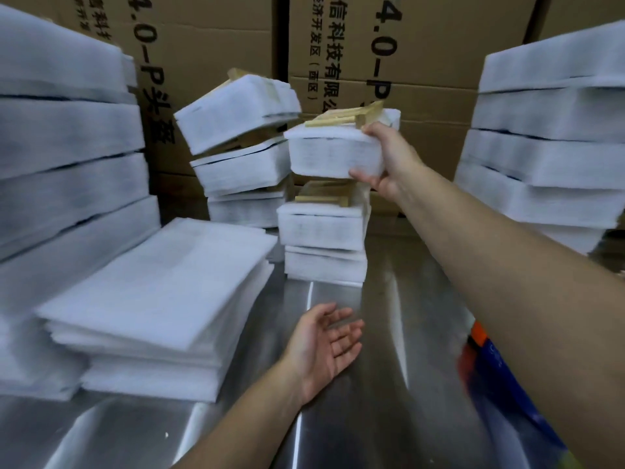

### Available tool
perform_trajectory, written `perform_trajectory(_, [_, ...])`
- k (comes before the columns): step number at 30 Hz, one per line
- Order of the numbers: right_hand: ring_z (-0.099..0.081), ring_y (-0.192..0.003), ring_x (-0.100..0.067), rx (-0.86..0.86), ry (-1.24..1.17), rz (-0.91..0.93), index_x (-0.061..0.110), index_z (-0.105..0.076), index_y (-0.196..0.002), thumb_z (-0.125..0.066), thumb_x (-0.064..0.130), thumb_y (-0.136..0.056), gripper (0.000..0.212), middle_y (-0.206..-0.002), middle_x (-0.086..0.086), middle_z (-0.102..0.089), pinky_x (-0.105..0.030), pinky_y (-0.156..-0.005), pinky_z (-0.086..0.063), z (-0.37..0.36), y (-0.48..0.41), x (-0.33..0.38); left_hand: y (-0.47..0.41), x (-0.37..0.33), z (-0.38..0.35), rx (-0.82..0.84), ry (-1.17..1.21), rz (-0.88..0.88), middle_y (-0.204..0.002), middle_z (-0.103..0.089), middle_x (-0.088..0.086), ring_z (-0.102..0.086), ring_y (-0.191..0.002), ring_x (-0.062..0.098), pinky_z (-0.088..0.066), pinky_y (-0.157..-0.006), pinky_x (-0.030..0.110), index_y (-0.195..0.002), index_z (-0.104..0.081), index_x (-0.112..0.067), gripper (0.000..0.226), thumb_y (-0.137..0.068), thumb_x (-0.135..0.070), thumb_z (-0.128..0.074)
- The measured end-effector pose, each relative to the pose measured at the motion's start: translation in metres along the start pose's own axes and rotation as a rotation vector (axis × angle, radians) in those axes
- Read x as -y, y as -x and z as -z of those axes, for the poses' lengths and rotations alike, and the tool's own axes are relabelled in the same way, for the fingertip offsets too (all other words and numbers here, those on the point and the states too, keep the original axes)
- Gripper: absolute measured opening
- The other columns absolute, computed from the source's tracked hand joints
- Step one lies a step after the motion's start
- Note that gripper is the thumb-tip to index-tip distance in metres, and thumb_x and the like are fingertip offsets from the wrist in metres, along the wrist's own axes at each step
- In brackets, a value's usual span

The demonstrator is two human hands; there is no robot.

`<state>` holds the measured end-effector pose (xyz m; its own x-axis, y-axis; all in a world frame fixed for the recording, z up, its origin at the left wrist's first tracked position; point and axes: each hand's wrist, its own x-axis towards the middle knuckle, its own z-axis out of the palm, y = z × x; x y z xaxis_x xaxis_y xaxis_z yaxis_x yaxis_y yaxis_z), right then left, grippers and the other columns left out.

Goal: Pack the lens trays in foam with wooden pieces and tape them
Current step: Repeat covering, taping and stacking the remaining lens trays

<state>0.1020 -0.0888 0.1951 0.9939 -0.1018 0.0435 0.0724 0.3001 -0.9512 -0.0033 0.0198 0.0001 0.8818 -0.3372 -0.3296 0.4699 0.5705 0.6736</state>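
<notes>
Tall brown cardboard boxes [422,45] fill the top of the frame; black print on the right one reads "4.0-P" beside the characters "信科技有限公" and a smaller "(西区)", and the left one reads "4.0-P头盔". High stacks of thick white foam blocks stand at the left edge [67,157] and the right edge [548,137]. A shiny metal table [389,384] runs up the middle, with a pile of flat foam sheets [162,286] lying on it at lower left. The right arm stretches from the lower right corner up to the centre. There the right hand [389,157] grips the right end of a foam-wrapped tray bundle [334,154], fingers curled over its top edge and a digit pressed under its bottom edge. Pale wooden pieces [341,118] lie on top of this bundle, which hangs in the air above a short stack of similar bundles [324,228]. Left of it, a leaning stack is topped by a tilted bundle [236,110]. The left forearm enters from the bottom edge; the left hand [324,346] hovers palm up over the table at lower centre, fingers loosely spread and slightly bent, holding nothing. A blurred blue and orange object [490,360] shows at lower right
</notes>
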Motion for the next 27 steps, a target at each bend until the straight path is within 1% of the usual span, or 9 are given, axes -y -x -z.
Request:
perform_trajectory(2, [-0.055,-0.104,-0.029,-0.033,0.049,0.002,0.013,-0.052,-0.121,-0.074,0.027,-0.076,0.052,-0.116,-0.011,-0.052,-0.034,-0.061,-0.061,-0.007,-0.007,-0.009,-0.001,0.001,-0.001,-0.006,-0.003,-0.013,-0.071,-0.069,0.007,-0.061,-0.061,0.014,-0.049,-0.065,0.027,-0.091,-0.063,-0.01,0.023,-0.089,-0.028,-0.049])
perform_trajectory(7, [-0.055,-0.092,-0.024,-0.057,0.059,0.018,0.012,-0.055,-0.115,-0.07,0.026,-0.08,0.041,-0.099,-0.006,-0.052,-0.03,-0.054,-0.059,-0.013,-0.018,-0.032,-0.006,0.005,-0.001,-0.03,0.034,-0.065,-0.068,-0.067,0.007,-0.059,-0.062,0.013,-0.048,-0.061,0.025,-0.088,-0.063,-0.01,0.019,-0.088,-0.025,-0.05])
perform_trajectory(11, [-0.056,-0.087,-0.021,-0.044,0.101,0.019,0.011,-0.054,-0.116,-0.067,0.033,-0.083,0.041,-0.105,-0.006,-0.053,-0.026,-0.05,-0.057,-0.014,-0.023,-0.036,-0.006,0.004,0.0,-0.031,0.035,-0.066,-0.069,-0.067,0.007,-0.06,-0.058,0.013,-0.048,-0.059,0.025,-0.088,-0.064,-0.01,0.019,-0.087,-0.025,-0.05])
perform_trajectory(14, [-0.065,-0.078,-0.023,-0.138,0.452,0.029,0.011,-0.053,-0.12,-0.058,0.054,-0.084,0.057,-0.108,-0.009,-0.057,-0.03,-0.05,-0.058,-0.008,-0.026,-0.031,-0.006,0.004,-0.001,-0.029,0.026,-0.063,-0.07,-0.068,0.007,-0.061,-0.056,0.013,-0.048,-0.058,0.024,-0.088,-0.063,-0.011,0.02,-0.087,-0.025,-0.05])
perform_trajectory(16, [-0.069,-0.07,-0.025,-0.188,0.848,0.128,0.012,-0.057,-0.117,-0.042,0.069,-0.085,0.067,-0.096,-0.01,-0.065,-0.034,-0.062,-0.06,-0.002,-0.025,-0.028,-0.006,0.004,-0.001,-0.028,0.019,-0.063,-0.07,-0.068,0.008,-0.062,-0.055,0.013,-0.049,-0.058,0.025,-0.088,-0.063,-0.011,0.021,-0.087,-0.026,-0.05])
perform_trajectory(18, [-0.067,-0.084,-0.028,-0.164,1.078,0.21,0.011,-0.06,-0.115,-0.028,0.073,-0.087,0.075,-0.1,-0.009,-0.066,-0.038,-0.077,-0.056,0.005,-0.02,-0.024,-0.007,0.004,0.0,-0.025,0.019,-0.062,-0.07,-0.068,0.008,-0.063,-0.055,0.013,-0.049,-0.059,0.025,-0.088,-0.064,-0.01,0.021,-0.087,-0.025,-0.05])
perform_trajectory(22, [-0.065,-0.081,-0.027,-0.163,1.163,0.386,0.013,-0.066,-0.089,-0.033,0.057,-0.093,0.055,-0.089,-0.006,-0.068,-0.03,-0.064,-0.047,0.028,-0.005,-0.009,-0.007,0.004,0.001,-0.024,0.03,-0.063,-0.072,-0.068,0.01,-0.061,-0.058,0.015,-0.049,-0.062,0.027,-0.086,-0.064,-0.009,0.02,-0.084,-0.024,-0.051])
perform_trajectory(24, [-0.062,-0.09,-0.024,-0.303,1.216,0.576,0.016,-0.067,-0.098,-0.045,0.041,-0.091,0.033,-0.103,-0.003,-0.066,-0.029,-0.066,-0.042,0.044,0.003,0.004,-0.006,0.004,0.001,-0.026,0.028,-0.065,-0.07,-0.068,0.01,-0.06,-0.057,0.015,-0.049,-0.06,0.026,-0.086,-0.063,-0.009,0.02,-0.085,-0.024,-0.051])
perform_trajectory(27, [-0.051,-0.105,-0.023,-0.474,1.347,0.82,0.019,-0.06,-0.11,-0.049,0.029,-0.089,0.026,-0.118,-0.003,-0.052,-0.031,-0.073,-0.038,0.069,0.014,0.032,-0.006,0.004,0.002,-0.028,0.032,-0.066,-0.067,-0.067,0.01,-0.061,-0.052,0.015,-0.051,-0.053,0.023,-0.086,-0.062,-0.009,0.02,-0.087,-0.023,-0.048])
